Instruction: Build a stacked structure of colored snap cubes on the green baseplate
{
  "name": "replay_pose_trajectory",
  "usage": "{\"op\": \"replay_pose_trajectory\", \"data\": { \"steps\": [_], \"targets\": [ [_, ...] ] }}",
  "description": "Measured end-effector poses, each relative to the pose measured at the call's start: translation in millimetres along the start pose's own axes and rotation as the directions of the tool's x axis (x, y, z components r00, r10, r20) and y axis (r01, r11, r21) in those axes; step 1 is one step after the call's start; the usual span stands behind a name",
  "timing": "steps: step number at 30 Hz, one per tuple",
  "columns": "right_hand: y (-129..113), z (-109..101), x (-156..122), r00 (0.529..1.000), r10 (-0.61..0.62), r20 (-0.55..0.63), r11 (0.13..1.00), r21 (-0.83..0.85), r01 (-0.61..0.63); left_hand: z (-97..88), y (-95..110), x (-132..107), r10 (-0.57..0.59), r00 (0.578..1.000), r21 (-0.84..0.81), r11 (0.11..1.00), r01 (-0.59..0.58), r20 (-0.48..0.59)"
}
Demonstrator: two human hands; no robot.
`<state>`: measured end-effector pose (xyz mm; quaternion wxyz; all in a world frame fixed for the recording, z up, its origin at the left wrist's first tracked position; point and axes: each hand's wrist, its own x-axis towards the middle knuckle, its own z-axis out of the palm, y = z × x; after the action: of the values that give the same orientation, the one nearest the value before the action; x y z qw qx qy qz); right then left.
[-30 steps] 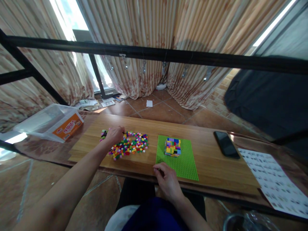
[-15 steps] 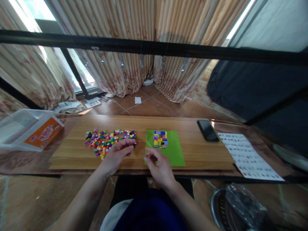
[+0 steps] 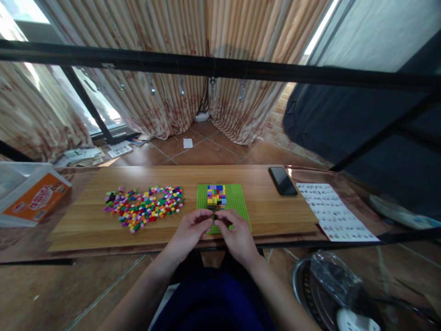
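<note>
My left hand (image 3: 193,230) and my right hand (image 3: 237,232) meet fingertip to fingertip over the near part of a green baseplate (image 3: 236,202). Both are closed in a pinch. Something small and dark shows between the fingertips, too small to make out. Just beyond them a square block of multicoloured toy bricks (image 3: 217,195) stands on the baseplate, its near side partly behind my fingers. To the left, a spread-out pile of loose toy bricks (image 3: 146,207) lies on the wooden board.
The wooden board (image 3: 86,207) lies on a cloth-covered table. A black phone (image 3: 282,180) and a printed sheet (image 3: 337,211) lie to the right. At the far left stands a clear plastic box (image 3: 36,195) with an orange label. A dark rail (image 3: 172,66) crosses beyond the table.
My left hand has moved right, away from the loose bricks, to meet my right hand at the baseplate. The fingers of both have closed. The view has turned slightly right.
</note>
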<state>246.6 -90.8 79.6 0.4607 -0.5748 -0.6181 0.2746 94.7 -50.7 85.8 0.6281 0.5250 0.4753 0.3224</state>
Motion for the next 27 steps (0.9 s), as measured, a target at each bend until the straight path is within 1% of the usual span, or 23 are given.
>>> {"op": "replay_pose_trajectory", "data": {
  "steps": [1, 3, 5, 6, 9, 12, 15, 20, 25, 27],
  "targets": [
    [5.0, -3.6, 6.1, 1.000, 0.005, -0.028, 1.000, -0.004, -0.006, 0.6, -2.3, 3.5, 0.042, 0.999, 0.050, 0.998, -0.040, -0.030],
    [17.5, -10.6, 21.3, 0.995, 0.018, -0.101, 1.000, -0.018, -0.020, -0.6, -7.5, 10.2, 0.150, 0.983, 0.206, 0.970, -0.126, -0.106],
    [31.6, -15.4, 37.9, 0.986, 0.028, -0.163, 0.998, -0.042, -0.035, -3.9, -12.1, 15.8, 0.269, 0.950, 0.395, 0.899, -0.188, -0.160],
    [38.3, -16.3, 45.6, 0.984, 0.022, -0.178, 0.998, -0.057, -0.033, -5.8, -13.8, 18.1, 0.320, 0.932, 0.480, 0.853, -0.207, -0.167],
    [53.6, -12.4, 61.9, 0.984, -0.003, -0.180, 0.997, -0.080, -0.012, -9.8, -16.0, 23.9, 0.456, 0.879, 0.664, 0.700, -0.261, -0.135],
    [60.1, -3.2, 68.0, 0.985, -0.029, -0.169, 0.996, -0.088, 0.014, -10.1, -15.7, 29.4, 0.559, 0.826, 0.757, 0.571, -0.317, -0.075],
    [61.4, 2.8, 70.4, 0.982, -0.041, -0.184, 0.995, -0.099, 0.023, -8.6, -14.2, 33.8, 0.594, 0.804, 0.791, 0.502, -0.351, -0.021],
    [63.8, 2.9, 74.8, 0.983, -0.047, -0.175, 0.995, -0.092, 0.031, -6.4, -11.3, 38.3, 0.593, 0.805, 0.826, 0.443, -0.348, 0.022],
    [68.0, 3.7, 75.1, 0.985, -0.003, -0.172, 0.999, -0.036, -0.004, -1.7, -10.5, 42.1, 0.605, 0.794, 0.854, 0.382, -0.353, 0.058],
    [69.0, 4.8, 74.2, 0.984, 0.012, -0.177, 1.000, -0.023, -0.016, 1.2, -10.3, 43.8, 0.605, 0.791, 0.871, 0.337, -0.357, 0.090]
  ]
}}
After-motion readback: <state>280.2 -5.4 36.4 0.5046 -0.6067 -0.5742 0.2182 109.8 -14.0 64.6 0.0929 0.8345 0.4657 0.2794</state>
